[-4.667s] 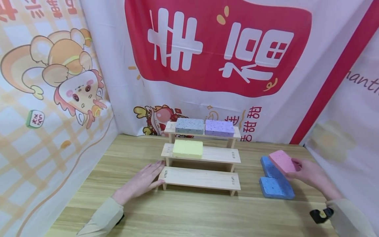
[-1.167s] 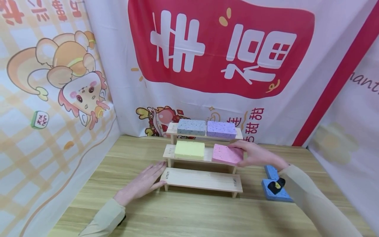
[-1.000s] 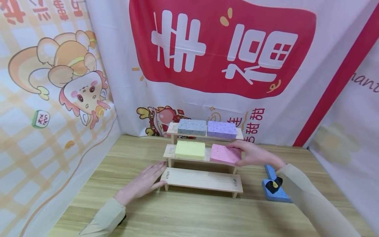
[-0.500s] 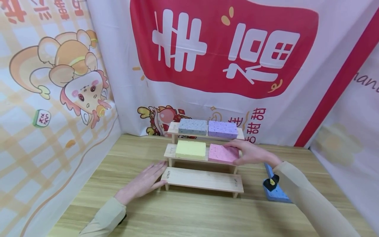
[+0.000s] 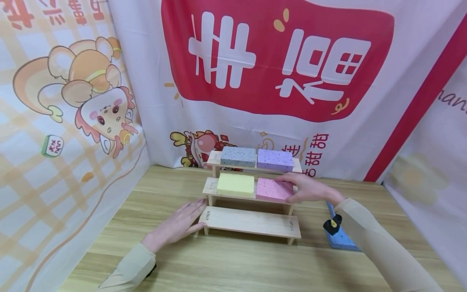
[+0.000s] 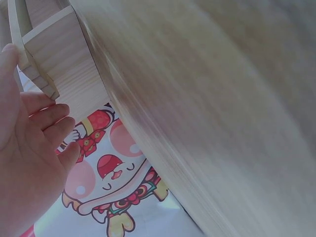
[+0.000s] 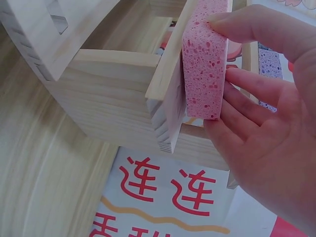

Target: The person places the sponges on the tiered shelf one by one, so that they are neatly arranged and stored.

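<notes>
A three-step wooden rack stands on the table. Its middle step carries a yellow sponge on the left and a pink sponge on the right. My right hand grips the pink one at its right end, thumb on the near edge and fingers behind, as the right wrist view shows. On the top step a grey-blue sponge sits beside a purple sponge. At the rack's left end my left hand rests with fairly straight fingers against the steps' ends.
Blue sponges lie on the wooden table to the right, partly covered by the right sleeve. Printed cloth closes off the back and both sides. The rack's lowest step bears nothing.
The pink sponge, gripped over the blue sponges at first, has come left onto the middle step and slid closer to the yellow sponge. My left hand has stayed at the rack's end.
</notes>
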The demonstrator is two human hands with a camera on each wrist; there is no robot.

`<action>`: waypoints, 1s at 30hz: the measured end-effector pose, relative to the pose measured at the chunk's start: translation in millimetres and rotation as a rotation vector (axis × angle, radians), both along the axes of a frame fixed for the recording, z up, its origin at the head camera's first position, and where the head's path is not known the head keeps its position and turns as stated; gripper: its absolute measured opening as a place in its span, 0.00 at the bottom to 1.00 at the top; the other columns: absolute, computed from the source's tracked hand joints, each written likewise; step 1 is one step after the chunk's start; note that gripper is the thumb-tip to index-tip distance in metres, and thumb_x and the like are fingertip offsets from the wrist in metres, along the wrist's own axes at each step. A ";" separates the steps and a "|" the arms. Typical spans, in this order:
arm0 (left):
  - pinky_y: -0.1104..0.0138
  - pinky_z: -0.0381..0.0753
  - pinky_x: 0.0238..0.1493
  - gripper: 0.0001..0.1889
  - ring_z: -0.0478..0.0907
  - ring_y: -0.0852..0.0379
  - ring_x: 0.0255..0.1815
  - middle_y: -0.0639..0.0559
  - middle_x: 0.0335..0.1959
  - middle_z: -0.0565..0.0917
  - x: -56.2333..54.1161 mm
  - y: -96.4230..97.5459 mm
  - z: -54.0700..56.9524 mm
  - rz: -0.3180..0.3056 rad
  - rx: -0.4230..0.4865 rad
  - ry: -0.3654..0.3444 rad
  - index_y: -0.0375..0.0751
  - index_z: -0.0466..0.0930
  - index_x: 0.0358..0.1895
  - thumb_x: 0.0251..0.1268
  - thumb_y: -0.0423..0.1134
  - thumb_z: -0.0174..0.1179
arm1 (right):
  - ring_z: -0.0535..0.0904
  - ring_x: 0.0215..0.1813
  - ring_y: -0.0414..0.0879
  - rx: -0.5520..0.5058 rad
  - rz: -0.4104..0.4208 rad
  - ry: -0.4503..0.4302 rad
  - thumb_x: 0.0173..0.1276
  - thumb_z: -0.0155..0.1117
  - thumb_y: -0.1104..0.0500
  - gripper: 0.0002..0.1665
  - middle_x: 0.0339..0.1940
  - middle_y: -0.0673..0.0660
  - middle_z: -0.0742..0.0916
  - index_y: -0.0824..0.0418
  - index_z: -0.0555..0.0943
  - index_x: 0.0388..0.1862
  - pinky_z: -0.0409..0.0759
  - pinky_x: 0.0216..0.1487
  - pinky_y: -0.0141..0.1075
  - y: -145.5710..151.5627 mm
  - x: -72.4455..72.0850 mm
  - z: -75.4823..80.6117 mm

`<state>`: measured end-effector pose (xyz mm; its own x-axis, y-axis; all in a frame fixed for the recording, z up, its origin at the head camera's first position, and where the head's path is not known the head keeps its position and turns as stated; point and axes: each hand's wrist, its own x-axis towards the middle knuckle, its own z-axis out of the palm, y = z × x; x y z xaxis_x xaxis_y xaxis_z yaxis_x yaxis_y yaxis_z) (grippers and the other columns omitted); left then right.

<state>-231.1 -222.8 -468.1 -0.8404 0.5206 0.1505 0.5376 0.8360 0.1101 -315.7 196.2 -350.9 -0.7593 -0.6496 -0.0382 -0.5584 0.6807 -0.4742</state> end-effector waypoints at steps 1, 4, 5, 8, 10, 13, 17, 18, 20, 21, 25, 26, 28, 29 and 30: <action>0.47 0.58 0.79 0.39 0.59 0.42 0.79 0.40 0.79 0.56 0.1 0.1 -0.1 0.000 0.001 -0.002 0.34 0.55 0.77 0.76 0.59 0.46 | 0.72 0.65 0.52 0.001 0.000 -0.001 0.57 0.75 0.53 0.43 0.70 0.56 0.77 0.53 0.71 0.72 0.75 0.69 0.58 0.1 -0.2 -0.2; 0.47 0.58 0.80 0.39 0.58 0.42 0.79 0.40 0.79 0.56 0.2 0.4 -0.4 0.002 0.005 -0.006 0.34 0.54 0.77 0.76 0.60 0.45 | 0.72 0.66 0.52 0.001 -0.001 -0.008 0.57 0.75 0.53 0.44 0.71 0.56 0.76 0.53 0.70 0.73 0.74 0.70 0.58 0.2 -0.9 -0.8; 0.47 0.58 0.80 0.39 0.58 0.42 0.79 0.40 0.79 0.56 0.2 0.5 -0.5 0.001 0.006 -0.006 0.34 0.55 0.77 0.76 0.60 0.46 | 0.72 0.66 0.52 0.003 -0.001 -0.009 0.57 0.75 0.53 0.44 0.71 0.56 0.76 0.53 0.70 0.73 0.74 0.70 0.58 0.1 -1.2 -1.0; 0.47 0.58 0.80 0.39 0.58 0.42 0.79 0.39 0.79 0.57 -0.1 0.7 -0.6 0.001 0.008 -0.004 0.34 0.55 0.77 0.75 0.60 0.46 | 0.71 0.66 0.51 0.008 0.000 -0.008 0.57 0.75 0.53 0.44 0.71 0.55 0.76 0.54 0.69 0.73 0.73 0.71 0.58 -0.3 -1.3 -1.1; 0.47 0.58 0.80 0.39 0.58 0.42 0.79 0.38 0.79 0.57 -0.1 0.6 -0.5 0.000 0.007 -0.002 0.34 0.55 0.77 0.75 0.60 0.46 | 0.71 0.66 0.51 0.012 0.001 -0.003 0.57 0.75 0.54 0.44 0.71 0.55 0.76 0.54 0.69 0.73 0.73 0.71 0.59 -0.6 -1.0 -0.9; 0.47 0.58 0.80 0.39 0.58 0.42 0.79 0.39 0.79 0.58 -0.2 0.3 -0.5 0.002 0.006 -0.001 0.34 0.54 0.77 0.75 0.60 0.46 | 0.72 0.66 0.51 0.011 0.005 0.001 0.57 0.75 0.55 0.44 0.71 0.55 0.76 0.54 0.69 0.73 0.73 0.71 0.59 -1.6 -0.2 -0.2; 0.47 0.58 0.80 0.39 0.58 0.42 0.79 0.39 0.79 0.57 -0.2 -0.2 -1.1 0.004 0.004 -0.002 0.34 0.54 0.77 0.75 0.60 0.46 | 0.72 0.66 0.52 0.009 0.011 -0.006 0.58 0.74 0.56 0.44 0.71 0.56 0.76 0.55 0.69 0.74 0.73 0.71 0.59 -2.9 0.6 0.3; 0.47 0.58 0.80 0.39 0.58 0.42 0.79 0.39 0.79 0.57 -0.1 -0.2 -1.2 0.005 0.004 -0.004 0.34 0.55 0.77 0.76 0.60 0.46 | 0.72 0.67 0.53 0.011 0.011 -0.008 0.58 0.73 0.57 0.44 0.71 0.57 0.76 0.55 0.69 0.74 0.73 0.70 0.59 -3.1 0.7 0.2; 0.47 0.57 0.80 0.39 0.58 0.42 0.79 0.40 0.79 0.56 -0.1 -0.1 -1.2 0.007 0.006 -0.011 0.34 0.54 0.77 0.76 0.60 0.46 | 0.71 0.67 0.53 0.012 0.007 -0.018 0.59 0.73 0.57 0.44 0.72 0.57 0.75 0.55 0.68 0.74 0.73 0.70 0.59 -3.7 0.9 0.2; 0.47 0.57 0.80 0.39 0.58 0.42 0.80 0.40 0.79 0.55 0.0 0.0 -1.1 0.008 0.009 -0.014 0.34 0.54 0.77 0.76 0.60 0.46 | 0.71 0.68 0.53 0.014 0.005 -0.021 0.59 0.73 0.57 0.44 0.72 0.57 0.75 0.55 0.68 0.74 0.73 0.70 0.59 -4.0 1.0 0.2; 0.47 0.56 0.80 0.39 0.57 0.43 0.80 0.41 0.80 0.54 0.1 0.5 -0.1 0.015 0.024 -0.027 0.35 0.54 0.77 0.76 0.60 0.46 | 0.71 0.68 0.55 0.019 0.002 -0.025 0.59 0.72 0.58 0.44 0.72 0.59 0.75 0.56 0.68 0.74 0.73 0.70 0.60 -4.1 1.0 -0.4; 0.47 0.56 0.80 0.39 0.57 0.43 0.80 0.41 0.80 0.54 0.0 0.5 -0.1 0.015 0.026 -0.028 0.35 0.54 0.77 0.76 0.59 0.46 | 0.71 0.68 0.55 0.019 0.001 -0.025 0.59 0.72 0.58 0.44 0.72 0.59 0.75 0.56 0.68 0.74 0.73 0.70 0.60 -4.3 1.0 -0.6; 0.47 0.56 0.80 0.39 0.57 0.43 0.80 0.41 0.80 0.54 0.0 0.7 0.1 0.016 0.028 -0.029 0.35 0.53 0.77 0.76 0.59 0.46 | 0.71 0.69 0.56 0.021 0.003 -0.022 0.59 0.72 0.58 0.44 0.73 0.59 0.75 0.57 0.68 0.74 0.73 0.69 0.61 -4.6 0.9 -1.3; 0.47 0.56 0.80 0.39 0.57 0.43 0.80 0.41 0.80 0.54 -0.1 0.7 0.1 0.016 0.029 -0.028 0.35 0.53 0.77 0.76 0.59 0.46 | 0.71 0.69 0.56 0.020 -0.001 -0.026 0.59 0.72 0.58 0.44 0.73 0.59 0.75 0.56 0.67 0.75 0.73 0.70 0.60 -4.9 1.0 -1.8; 0.47 0.56 0.80 0.39 0.57 0.43 0.80 0.41 0.80 0.54 -0.1 0.7 0.0 0.015 0.028 -0.028 0.35 0.54 0.77 0.76 0.59 0.47 | 0.71 0.70 0.56 0.018 -0.006 -0.030 0.59 0.72 0.59 0.44 0.73 0.58 0.74 0.55 0.67 0.75 0.73 0.70 0.60 -5.1 1.0 -2.2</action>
<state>-231.2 -222.1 -468.1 -0.8523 0.5035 0.1414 0.5212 0.8405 0.1485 -314.7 191.1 -353.1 -0.7617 -0.6439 -0.0721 -0.5401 0.6925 -0.4783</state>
